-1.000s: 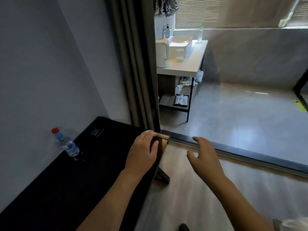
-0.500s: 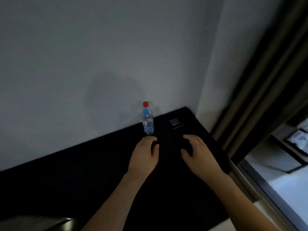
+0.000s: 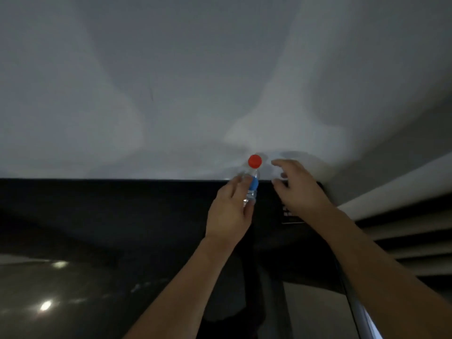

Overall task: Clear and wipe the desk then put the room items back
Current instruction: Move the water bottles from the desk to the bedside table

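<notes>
The left hand (image 3: 230, 211) hides the lower bottle (image 3: 253, 183), seemingly gripping it. The right hand (image 3: 299, 192) hovers just beside it, fingers loose, over the dark tabletop (image 3: 110, 216).

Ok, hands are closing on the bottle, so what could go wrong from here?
1. The left hand only part-wraps the bottle, which stands at the back of the desk by the wall; a nudge could tip it.
2. The right hand hovers open beside the red cap and might knock it.
</notes>
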Action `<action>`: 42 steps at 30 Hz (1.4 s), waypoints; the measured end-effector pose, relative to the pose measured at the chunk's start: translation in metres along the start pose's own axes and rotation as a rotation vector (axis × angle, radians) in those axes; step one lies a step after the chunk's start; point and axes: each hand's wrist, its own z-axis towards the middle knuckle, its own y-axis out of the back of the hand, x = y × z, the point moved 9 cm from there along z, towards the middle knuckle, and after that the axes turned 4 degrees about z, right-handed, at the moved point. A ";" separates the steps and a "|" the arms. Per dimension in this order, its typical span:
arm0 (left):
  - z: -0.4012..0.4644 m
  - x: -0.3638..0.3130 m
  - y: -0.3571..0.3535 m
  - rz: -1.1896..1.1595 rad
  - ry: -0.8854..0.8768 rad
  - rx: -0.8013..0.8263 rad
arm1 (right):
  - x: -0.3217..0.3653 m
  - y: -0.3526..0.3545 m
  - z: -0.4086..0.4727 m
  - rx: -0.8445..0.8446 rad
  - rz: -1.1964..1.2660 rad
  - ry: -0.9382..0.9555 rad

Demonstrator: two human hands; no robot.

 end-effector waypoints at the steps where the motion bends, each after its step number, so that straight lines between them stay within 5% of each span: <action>1: 0.001 0.001 -0.003 -0.016 -0.024 -0.019 | 0.003 -0.007 0.018 0.030 0.002 0.017; 5: 0.002 0.005 0.002 -0.013 -0.087 -0.157 | 0.010 -0.041 0.065 0.171 -0.095 0.097; 9: -0.004 0.017 0.012 -0.050 -0.013 -0.229 | 0.016 -0.053 0.068 0.123 -0.143 0.151; 14: -0.030 0.056 0.030 -0.163 0.273 -0.215 | 0.012 -0.028 0.024 0.041 -0.089 0.074; 20: -0.103 0.005 0.102 -0.031 0.302 -0.308 | 0.061 0.023 -0.084 -0.092 0.073 0.138; 26: -0.222 -0.040 0.198 -0.082 0.404 -0.478 | 0.126 0.013 -0.198 0.050 0.193 0.268; 33: -0.386 -0.083 0.325 0.116 0.497 -0.659 | 0.236 -0.037 -0.324 0.317 0.260 0.557; 42: -0.584 -0.059 0.428 0.202 0.731 -0.991 | 0.385 -0.110 -0.450 0.542 0.305 0.832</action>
